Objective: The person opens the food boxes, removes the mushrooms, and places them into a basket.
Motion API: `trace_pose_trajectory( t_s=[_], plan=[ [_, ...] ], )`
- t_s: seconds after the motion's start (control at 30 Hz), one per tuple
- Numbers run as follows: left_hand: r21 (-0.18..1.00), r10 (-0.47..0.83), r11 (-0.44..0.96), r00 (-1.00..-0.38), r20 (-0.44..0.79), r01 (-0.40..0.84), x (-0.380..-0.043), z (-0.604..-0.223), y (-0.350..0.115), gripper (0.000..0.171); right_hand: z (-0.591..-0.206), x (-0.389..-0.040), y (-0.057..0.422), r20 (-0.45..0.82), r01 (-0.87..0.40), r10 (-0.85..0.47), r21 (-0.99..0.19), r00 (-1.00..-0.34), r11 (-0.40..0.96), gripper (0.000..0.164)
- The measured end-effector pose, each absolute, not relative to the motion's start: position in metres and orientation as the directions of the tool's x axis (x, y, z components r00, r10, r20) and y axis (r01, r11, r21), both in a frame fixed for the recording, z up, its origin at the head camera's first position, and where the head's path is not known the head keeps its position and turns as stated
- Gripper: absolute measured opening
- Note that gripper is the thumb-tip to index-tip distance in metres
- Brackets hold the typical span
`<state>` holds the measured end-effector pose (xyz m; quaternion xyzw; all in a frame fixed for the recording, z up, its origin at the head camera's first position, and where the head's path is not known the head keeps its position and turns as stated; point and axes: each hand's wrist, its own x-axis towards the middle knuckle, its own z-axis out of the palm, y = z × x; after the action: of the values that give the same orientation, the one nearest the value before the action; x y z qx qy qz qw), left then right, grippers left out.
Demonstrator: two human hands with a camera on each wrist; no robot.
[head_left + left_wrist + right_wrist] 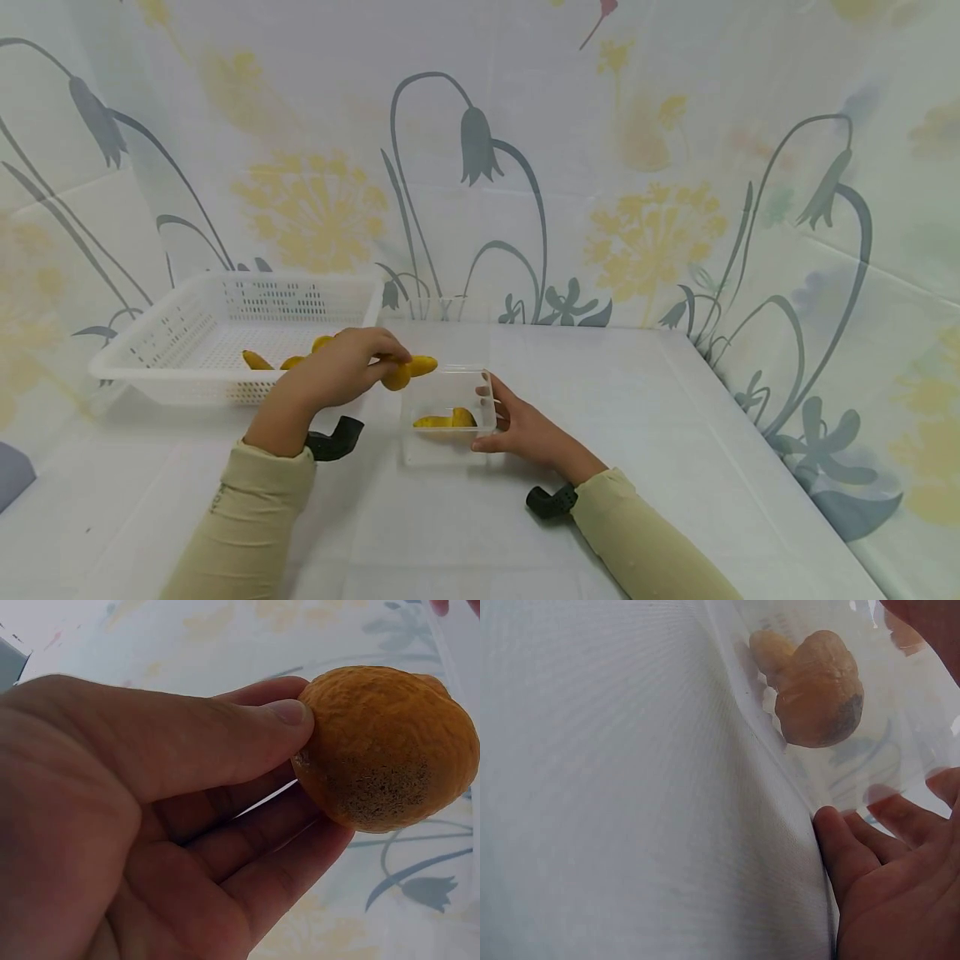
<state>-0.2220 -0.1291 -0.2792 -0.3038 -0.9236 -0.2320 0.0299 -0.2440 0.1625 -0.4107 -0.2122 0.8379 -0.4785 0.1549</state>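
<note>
My left hand (pixel 341 367) pinches a small yellow gourd (pixel 397 377) between thumb and fingers, above the left rim of a clear plastic box (pixel 441 446). Its narrow neck points right in the head view. Close up in the left wrist view, the gourd's wrinkled round end (pixel 382 742) carries a dark speckled patch. The right hand (pixel 532 433) holds the box by its right side, thumb at the front and fingers farther back. Inside the box lies another yellow gourd (pixel 453 418), whose bulb with a dark patch (pixel 821 694) shows through the wall in the right wrist view.
A white perforated basket (pixel 180 385) stands at the left, with several yellow gourds (pixel 257 361) in it, partly hidden by the left arm. Behind the box a faint clear panel (pixel 438 310) rises. Flower-printed cloth (pixel 555 167) hangs behind the white table (pixel 427 533).
</note>
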Motion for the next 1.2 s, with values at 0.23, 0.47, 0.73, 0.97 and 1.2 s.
trace_pose_trajectory(
  t_s=[0.23, 0.47, 0.73, 0.97, 1.2],
  plan=[
    [0.42, 0.495, 0.74, -0.848, 0.189, 0.526, -0.223, -0.277, -0.142, 0.021, -0.411, -0.243, 0.162, -0.047, -0.206, -0.517, -0.883, -0.855, 0.421, 0.11],
    [0.444, 0.457, 0.739, -0.861, 0.222, 0.507, -0.218, -0.268, -0.155, 0.021, -0.412, -0.244, 0.163, -0.042, -0.211, -0.518, -0.884, -0.854, 0.418, 0.11],
    [0.446, 0.404, 0.769, -0.888, 0.218, 0.459, -0.217, -0.264, -0.169, 0.024, -0.411, -0.244, 0.162, -0.039, -0.22, -0.515, -0.874, -0.857, 0.432, 0.111],
    [0.446, 0.356, 0.794, -0.911, 0.21, 0.413, -0.218, -0.264, -0.178, 0.026, -0.412, -0.244, 0.162, -0.039, -0.215, -0.511, -0.877, -0.859, 0.429, 0.111],
    [0.434, 0.32, 0.818, -0.925, 0.203, 0.378, -0.22, -0.265, -0.188, 0.027, -0.412, -0.244, 0.162, -0.039, -0.218, -0.516, -0.877, -0.856, 0.427, 0.112]
  ],
)
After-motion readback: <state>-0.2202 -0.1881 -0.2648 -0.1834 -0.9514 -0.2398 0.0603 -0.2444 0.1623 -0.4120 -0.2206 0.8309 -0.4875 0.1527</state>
